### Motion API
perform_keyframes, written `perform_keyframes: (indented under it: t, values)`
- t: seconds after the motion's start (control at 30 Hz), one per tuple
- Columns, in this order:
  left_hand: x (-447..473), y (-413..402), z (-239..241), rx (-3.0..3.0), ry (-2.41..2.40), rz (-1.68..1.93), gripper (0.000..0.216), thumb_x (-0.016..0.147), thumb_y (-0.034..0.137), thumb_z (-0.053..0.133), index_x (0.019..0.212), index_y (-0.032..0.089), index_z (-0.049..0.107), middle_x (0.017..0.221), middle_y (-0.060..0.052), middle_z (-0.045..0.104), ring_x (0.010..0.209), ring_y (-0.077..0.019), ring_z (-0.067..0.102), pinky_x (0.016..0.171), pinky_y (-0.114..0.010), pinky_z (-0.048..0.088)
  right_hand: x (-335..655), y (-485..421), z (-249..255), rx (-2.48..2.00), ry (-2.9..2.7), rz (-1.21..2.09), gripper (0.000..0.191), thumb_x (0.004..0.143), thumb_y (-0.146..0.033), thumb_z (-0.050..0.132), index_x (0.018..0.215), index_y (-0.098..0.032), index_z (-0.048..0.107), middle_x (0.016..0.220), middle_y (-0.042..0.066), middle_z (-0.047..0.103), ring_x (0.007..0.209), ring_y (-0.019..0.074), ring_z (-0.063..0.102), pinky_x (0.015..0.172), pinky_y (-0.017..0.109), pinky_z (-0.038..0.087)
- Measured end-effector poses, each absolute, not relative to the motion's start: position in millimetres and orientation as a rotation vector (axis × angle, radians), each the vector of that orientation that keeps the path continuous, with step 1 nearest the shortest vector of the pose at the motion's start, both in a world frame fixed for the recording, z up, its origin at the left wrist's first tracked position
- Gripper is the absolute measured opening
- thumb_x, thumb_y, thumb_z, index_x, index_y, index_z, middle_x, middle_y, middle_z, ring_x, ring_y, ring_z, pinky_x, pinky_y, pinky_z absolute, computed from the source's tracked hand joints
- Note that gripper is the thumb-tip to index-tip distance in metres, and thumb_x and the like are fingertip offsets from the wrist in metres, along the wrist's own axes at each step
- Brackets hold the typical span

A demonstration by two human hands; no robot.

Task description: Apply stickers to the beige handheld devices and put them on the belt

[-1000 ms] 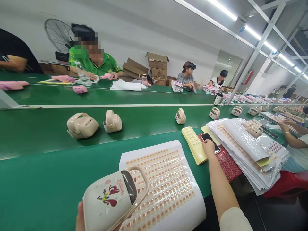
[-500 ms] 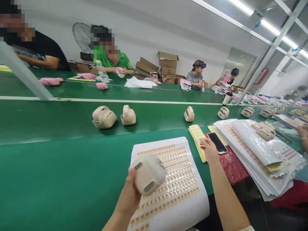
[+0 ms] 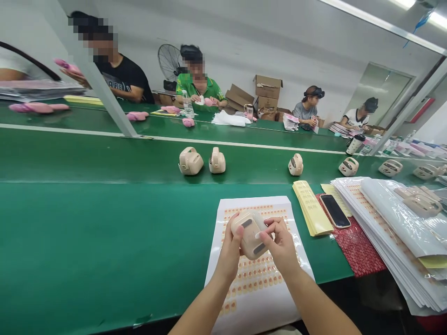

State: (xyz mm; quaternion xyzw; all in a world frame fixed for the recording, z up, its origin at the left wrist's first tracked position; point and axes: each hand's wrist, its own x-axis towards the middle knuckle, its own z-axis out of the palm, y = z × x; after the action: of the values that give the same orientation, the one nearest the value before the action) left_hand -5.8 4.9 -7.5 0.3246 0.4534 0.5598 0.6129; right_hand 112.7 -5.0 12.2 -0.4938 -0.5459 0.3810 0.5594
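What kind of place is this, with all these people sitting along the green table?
Most likely a factory assembly line. A long green conveyor belt carries identical beige plastic cases, seated workers line the far side, and both hands hold one case above a sticker sheet.

**Surroundings: items on and around the green tabletop**

Green tabletop (image 3: 87, 242). Phone (image 3: 334, 211) at 3 o'clock, face up on red patterned cloth (image 3: 359, 249), beside yellow sheet stack (image 3: 312, 213). Bagged sheet pile (image 3: 394, 228) further toward 3. Beige devices (image 3: 190, 161) on the belt at 12. Cardboard boxes (image 3: 267, 90) and fan (image 3: 170, 63) beyond.
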Motion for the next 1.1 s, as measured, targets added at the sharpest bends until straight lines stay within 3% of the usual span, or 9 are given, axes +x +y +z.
perform_keyframes:
  t: [0.23,0.83,1.1]
  values:
    - [-5.8,4.2,-4.3,0.751,1.048,1.263,0.079,0.063,0.068,0.055,0.129,0.029,0.033,0.122,-0.009,0.049,0.098,-0.0266,0.053,0.055,-0.025,0.049,112.2,-6.3,12.7,-1.2,-1.342,0.853,0.019,0.073,-0.036,0.059,0.065,-0.019,0.057,0.094,0.007,0.047,0.099,0.0216,0.047,0.077,0.033,0.042]
    - [-5.7,5.1,-2.5,0.748,1.067,1.282,0.071,0.065,0.067,0.054,0.122,0.026,0.04,0.126,-0.01,0.047,0.098,-0.0261,0.055,0.06,-0.028,0.049,112.1,-6.7,14.9,-1.17,-1.548,0.467,0.011,0.079,-0.023,0.052,0.068,-0.019,0.052,0.089,0.008,0.047,0.09,0.0199,0.053,0.066,0.032,0.049]
    - [-2.9,7.3,-5.3,0.745,1.078,1.324,0.072,0.065,0.066,0.055,0.124,0.027,0.038,0.117,-0.008,0.053,0.094,-0.0244,0.056,0.061,-0.028,0.05,109.9,-12.3,9.6,-0.948,-1.823,0.006,0.012,0.082,-0.012,0.047,0.075,-0.021,0.053,0.091,0.008,0.051,0.081,0.0169,0.053,0.066,0.031,0.049]
